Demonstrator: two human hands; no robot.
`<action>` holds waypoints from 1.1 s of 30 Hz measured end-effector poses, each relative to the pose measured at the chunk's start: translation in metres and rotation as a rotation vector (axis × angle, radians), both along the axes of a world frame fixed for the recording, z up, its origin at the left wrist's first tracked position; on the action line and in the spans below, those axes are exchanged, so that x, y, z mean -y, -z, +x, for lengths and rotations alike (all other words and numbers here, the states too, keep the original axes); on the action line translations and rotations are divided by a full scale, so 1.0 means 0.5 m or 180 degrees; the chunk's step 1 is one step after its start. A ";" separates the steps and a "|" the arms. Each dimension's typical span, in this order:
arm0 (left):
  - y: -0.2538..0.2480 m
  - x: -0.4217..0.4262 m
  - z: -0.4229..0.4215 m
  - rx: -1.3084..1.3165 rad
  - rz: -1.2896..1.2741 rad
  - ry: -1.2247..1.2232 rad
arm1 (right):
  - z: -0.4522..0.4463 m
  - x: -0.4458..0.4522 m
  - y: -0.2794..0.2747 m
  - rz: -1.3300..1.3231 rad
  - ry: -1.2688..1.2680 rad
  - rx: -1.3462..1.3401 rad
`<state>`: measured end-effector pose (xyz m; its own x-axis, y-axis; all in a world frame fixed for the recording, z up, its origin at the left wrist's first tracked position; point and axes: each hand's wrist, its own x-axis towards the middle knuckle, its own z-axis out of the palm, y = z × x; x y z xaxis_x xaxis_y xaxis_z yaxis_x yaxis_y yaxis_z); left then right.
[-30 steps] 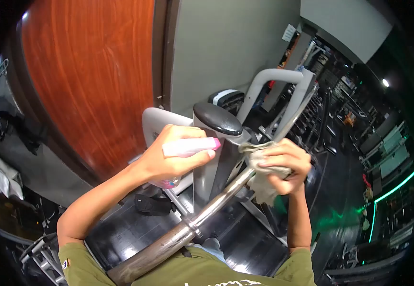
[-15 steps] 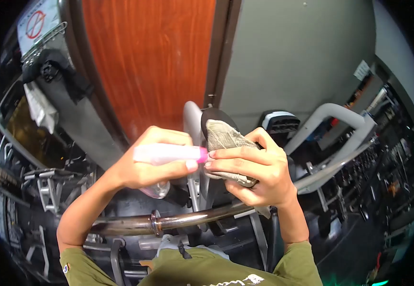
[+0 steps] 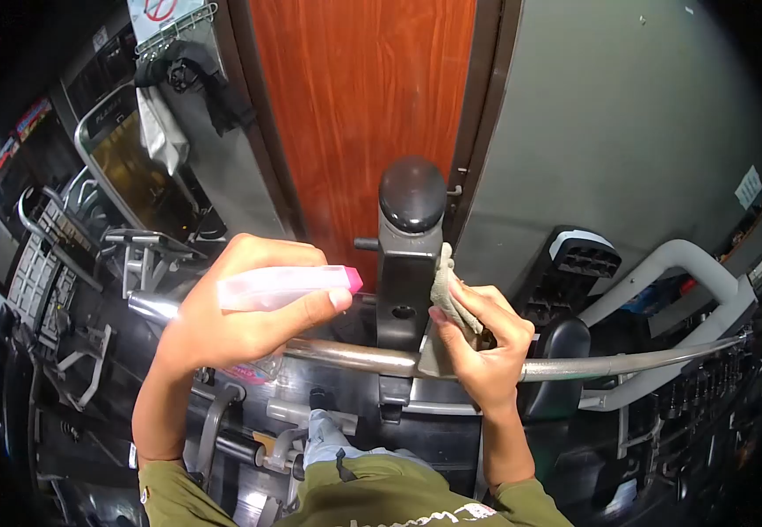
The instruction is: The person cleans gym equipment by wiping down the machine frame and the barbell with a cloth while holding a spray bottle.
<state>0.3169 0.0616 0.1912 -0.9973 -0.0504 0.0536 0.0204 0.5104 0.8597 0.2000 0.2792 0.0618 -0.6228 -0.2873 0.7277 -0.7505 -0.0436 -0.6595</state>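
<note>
A spray bottle with a white head and pink nozzle [image 3: 288, 285] is gripped in my left hand [image 3: 214, 307], its nozzle pointing right. Part of the clear bottle body shows below that hand, over the metal bar [image 3: 354, 356]. My right hand [image 3: 486, 347] has its fingers closed on a grey-green cloth [image 3: 451, 303], whose lower part hangs in front of the bar. Between the hands stands a dark upright post [image 3: 403, 281] with a rounded black cap [image 3: 412, 195].
Behind the post are a reddish wooden door [image 3: 363, 97] and a grey wall [image 3: 609, 132]. Gym machines stand at left, and a curved grey frame [image 3: 706, 263] at right. Dark cloths and a white bag [image 3: 161, 132] hang at upper left.
The view has swung to the right-hand side's opposite, bringing more of the left side in. My hands have moved apart since half a second ago, and the cloth has dropped beside the post.
</note>
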 end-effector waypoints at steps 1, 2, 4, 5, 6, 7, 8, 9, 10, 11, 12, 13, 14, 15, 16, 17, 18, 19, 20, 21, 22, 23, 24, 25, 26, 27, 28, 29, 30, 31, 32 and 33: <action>0.009 -0.007 0.004 0.0006 -0.0027 -0.0034 | 0.004 -0.006 0.001 -0.0027 -0.0034 0.0006; 0.021 -0.012 0.008 -0.0155 -0.0092 -0.0039 | 0.011 -0.015 0.000 0.0160 -0.0020 0.0035; 0.029 -0.032 0.024 -0.0018 0.0124 -0.0215 | 0.022 -0.033 0.008 0.0442 0.0025 0.0098; 0.037 -0.037 0.030 -0.0018 0.0105 -0.0254 | 0.022 -0.042 0.009 0.0424 -0.0014 0.0097; 0.052 -0.037 0.032 -0.0031 0.0221 -0.0270 | 0.021 -0.053 0.008 0.0632 -0.0103 0.0034; 0.065 -0.039 0.035 -0.0045 0.0333 -0.0280 | 0.021 -0.062 0.002 0.0836 -0.0185 -0.0031; 0.073 -0.047 0.038 -0.0109 0.0474 -0.0299 | 0.016 -0.068 -0.016 0.0877 -0.0299 0.0168; 0.083 -0.050 0.043 -0.0113 0.0456 -0.0320 | 0.008 -0.063 -0.028 0.0633 -0.0222 0.0091; 0.092 -0.052 0.048 -0.0151 0.0559 -0.0376 | -0.005 -0.048 -0.036 0.0193 -0.0117 0.0055; 0.103 -0.054 0.051 -0.0190 0.0669 -0.0430 | -0.019 -0.026 -0.042 -0.0241 -0.0011 0.0020; 0.116 -0.052 0.054 -0.0281 0.0701 -0.0418 | -0.034 -0.002 -0.050 -0.0467 -0.0106 0.0120; 0.130 -0.049 0.057 -0.0281 0.0697 -0.0430 | -0.041 0.018 -0.057 -0.0696 -0.0194 0.0225; 0.142 -0.045 0.059 -0.0370 0.0777 -0.0399 | -0.038 0.025 -0.060 -0.0358 -0.0179 0.0220; 0.152 -0.041 0.058 -0.0460 0.0854 -0.0364 | -0.025 0.039 -0.059 -0.0506 -0.0281 0.0285; 0.162 -0.040 0.058 -0.0474 0.0869 -0.0382 | -0.021 0.037 -0.048 -0.0404 -0.0164 0.0196; 0.174 -0.033 0.056 -0.0484 0.0862 -0.0385 | -0.015 0.034 -0.031 -0.0297 -0.0050 0.0102; 0.189 -0.024 0.054 -0.0509 0.1002 -0.0313 | -0.013 0.028 -0.013 -0.0147 0.0033 0.0067; 0.205 -0.018 0.052 -0.0522 0.1149 -0.0240 | 0.001 0.017 -0.009 0.0108 0.0098 0.0181; 0.219 -0.015 0.046 -0.0515 0.1154 -0.0241 | 0.008 0.009 -0.004 0.0425 0.0218 0.0128; 0.231 -0.011 0.037 -0.0545 0.1249 -0.0215 | 0.013 0.001 0.001 0.0739 0.0342 0.0073; 0.238 -0.011 0.031 -0.0575 0.1345 -0.0184 | 0.018 -0.005 0.004 0.0941 0.0393 -0.0097; 0.240 -0.012 0.027 -0.0580 0.1347 -0.0172 | 0.030 -0.014 -0.001 0.1240 0.0415 -0.0271; 0.241 -0.014 0.022 -0.0626 0.1374 -0.0133 | 0.037 -0.018 -0.004 0.1455 0.0403 -0.0320; 0.243 -0.016 0.018 -0.0667 0.1402 -0.0095 | 0.042 -0.024 -0.008 0.1673 0.0392 -0.0363; 0.246 -0.015 0.015 -0.0666 0.1410 -0.0080 | 0.042 -0.030 -0.020 0.1974 0.0251 -0.0300; 0.251 -0.012 0.014 -0.0678 0.1571 -0.0074 | 0.041 -0.038 -0.029 0.1981 0.0266 -0.0297; 0.254 -0.010 0.013 -0.0690 0.1726 -0.0069 | 0.036 -0.049 -0.037 0.2133 0.0062 -0.0338; 0.260 -0.008 0.010 -0.0691 0.1720 -0.0060 | 0.032 -0.061 -0.048 0.2277 -0.0146 -0.0381; 0.266 -0.005 0.010 -0.0774 0.1745 -0.0046 | 0.031 -0.076 -0.065 0.2362 -0.0312 -0.0372; 0.270 -0.003 0.012 -0.0863 0.1767 -0.0035 | 0.025 -0.089 -0.071 0.2395 -0.0403 -0.0405; 0.270 -0.011 0.015 -0.0887 0.1783 -0.0163 | 0.030 -0.103 -0.091 0.2376 -0.0218 -0.0449; 0.274 -0.014 0.016 -0.0897 0.1780 -0.0177 | 0.035 -0.117 -0.109 0.2362 -0.0039 -0.0489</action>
<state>0.3247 0.0687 0.0541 -0.9438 -0.1982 0.2647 0.2716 -0.0080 0.9624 0.2172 0.3377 0.1162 -0.5236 -0.7418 0.4190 -0.8386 0.3621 -0.4070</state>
